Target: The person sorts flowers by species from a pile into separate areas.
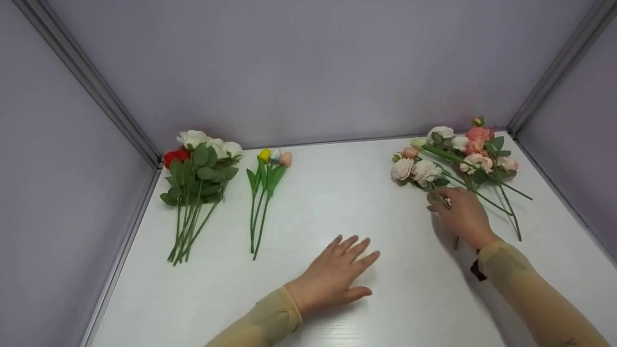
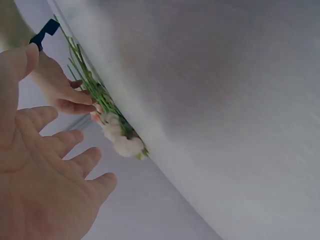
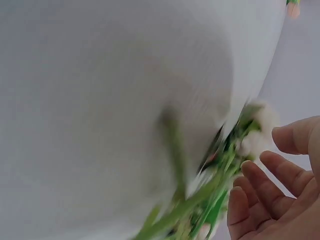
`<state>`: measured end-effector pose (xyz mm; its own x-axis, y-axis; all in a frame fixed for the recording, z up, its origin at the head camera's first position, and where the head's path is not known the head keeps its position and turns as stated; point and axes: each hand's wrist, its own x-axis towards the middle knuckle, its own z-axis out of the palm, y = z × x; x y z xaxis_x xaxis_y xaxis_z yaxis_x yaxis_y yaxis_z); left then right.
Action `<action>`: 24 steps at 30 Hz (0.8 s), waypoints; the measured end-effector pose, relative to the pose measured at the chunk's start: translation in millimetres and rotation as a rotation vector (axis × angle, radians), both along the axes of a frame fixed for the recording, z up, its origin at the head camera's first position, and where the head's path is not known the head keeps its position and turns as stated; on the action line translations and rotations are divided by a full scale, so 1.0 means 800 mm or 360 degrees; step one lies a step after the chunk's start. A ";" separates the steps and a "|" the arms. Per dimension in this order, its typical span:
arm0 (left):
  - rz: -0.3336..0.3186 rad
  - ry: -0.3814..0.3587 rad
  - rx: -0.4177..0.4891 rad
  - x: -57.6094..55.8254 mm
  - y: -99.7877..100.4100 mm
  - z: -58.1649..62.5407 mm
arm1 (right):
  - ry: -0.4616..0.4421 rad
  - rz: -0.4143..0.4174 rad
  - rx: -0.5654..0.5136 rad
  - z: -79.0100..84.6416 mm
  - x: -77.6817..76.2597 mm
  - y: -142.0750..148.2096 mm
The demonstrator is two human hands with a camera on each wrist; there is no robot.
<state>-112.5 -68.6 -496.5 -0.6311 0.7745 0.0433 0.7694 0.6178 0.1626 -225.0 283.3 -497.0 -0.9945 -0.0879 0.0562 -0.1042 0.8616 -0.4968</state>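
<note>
My right hand (image 1: pixel 460 212) is over the stem of a pale pink flower spray (image 1: pixel 425 172) at the right of the table. In the right wrist view its fingers are loosely bent, the thumb apart from them, fingertips right beside the stems and blooms. My left hand (image 1: pixel 332 274) hovers palm down near the table's front middle, fingers spread, holding nothing. Beyond the right hand lie more artificial flowers: coral blooms (image 1: pixel 478 140), a white bloom (image 1: pixel 441 133) and a pale tulip bud (image 1: pixel 418 143), their green stems crossing toward the front right.
Red and white roses (image 1: pixel 193 140) lie bunched at the back left of the white table (image 1: pixel 347 193). Beside them are three tulips (image 1: pixel 265 178), yellow, white-blue and peach. Grey panels (image 1: pixel 328 72) wall the table at the back and both sides.
</note>
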 end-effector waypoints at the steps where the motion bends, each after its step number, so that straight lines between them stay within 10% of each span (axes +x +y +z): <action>1: -0.0038 0.0020 -0.0023 0.002 0.013 0.000 | -0.0023 -0.0020 0.0025 0.001 0.001 0.008; 11: -0.0277 0.0075 -0.0186 0.018 0.110 -0.002 | -0.0283 -0.0022 0.0087 0.001 0.007 0.047; 24: -0.0250 -0.0047 -0.0132 0.020 0.109 -0.013 | -0.0558 -0.0034 -0.0108 0.008 0.000 0.043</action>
<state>-96.9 18.6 -506.9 -0.5020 0.8639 -0.0414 0.8532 0.5025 0.1400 -225.0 317.8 -490.6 -0.9560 -0.0748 -0.2838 0.1002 0.8257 -0.5552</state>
